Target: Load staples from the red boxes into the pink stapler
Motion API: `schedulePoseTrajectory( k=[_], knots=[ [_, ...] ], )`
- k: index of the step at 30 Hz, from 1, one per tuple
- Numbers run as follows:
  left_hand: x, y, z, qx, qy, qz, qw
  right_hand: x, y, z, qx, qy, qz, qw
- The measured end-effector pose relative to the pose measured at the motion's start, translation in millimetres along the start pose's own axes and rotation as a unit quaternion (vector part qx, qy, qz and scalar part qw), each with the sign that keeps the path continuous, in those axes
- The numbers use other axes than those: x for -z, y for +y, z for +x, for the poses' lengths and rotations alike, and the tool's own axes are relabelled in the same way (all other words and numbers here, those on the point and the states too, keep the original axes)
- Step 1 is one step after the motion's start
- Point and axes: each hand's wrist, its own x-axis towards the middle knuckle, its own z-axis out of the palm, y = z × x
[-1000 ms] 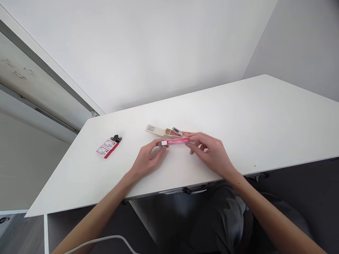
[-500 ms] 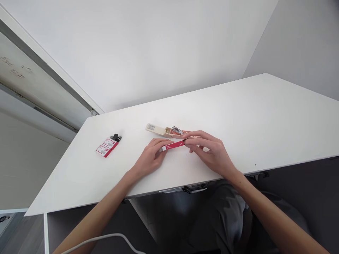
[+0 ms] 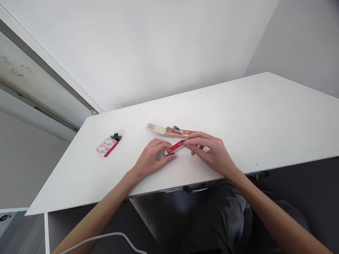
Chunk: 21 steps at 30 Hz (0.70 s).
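My right hand pinches the right end of a small red-and-white staple box just above the table. At its other end, the thumb and index finger of my left hand lie along opposite sides of the box, closed round it. Just behind my hands lies a stapler, folded wide open, with a cream handle, a pinkish base and a metal magazine. Part of its right end is hidden by my right fingers.
Two more red-and-white boxes lie side by side at the left, with black binder clips touching their far end. The white table meets a wall behind. A pale cable crosses below my left forearm.
The staple box has tilted more steeply, its left end coming lower and toward me. My left thumb has moved out along the near side, apart from the index finger.
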Motion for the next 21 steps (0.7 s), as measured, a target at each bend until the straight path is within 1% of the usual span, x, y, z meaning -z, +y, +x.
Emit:
schedulePoseTrajectory(
  k=[7, 12, 17, 21],
  knots=[
    [-2.8, -4.4, -1.8, -0.002, 0.002, 0.000, 1.000, 0.9, -0.2, 0.4, -0.025, 0.003, 0.008, 1.000],
    [-1.4, -2.7, -1.3, 0.003, -0.003, -0.010, 1.000, 1.3, 2.3, 0.3, -0.027, 0.006, 0.002, 1.000],
    [1.7, 0.6, -0.3, 0.018, -0.024, -0.017, 0.999, 1.8, 2.4, 0.6, -0.043, 0.011, -0.005, 0.999],
    [2.6, 2.2, 0.0, 0.035, -0.021, -0.015, 0.999, 2.0, 1.0, 1.0, -0.059, 0.017, -0.004, 0.998]
  ],
)
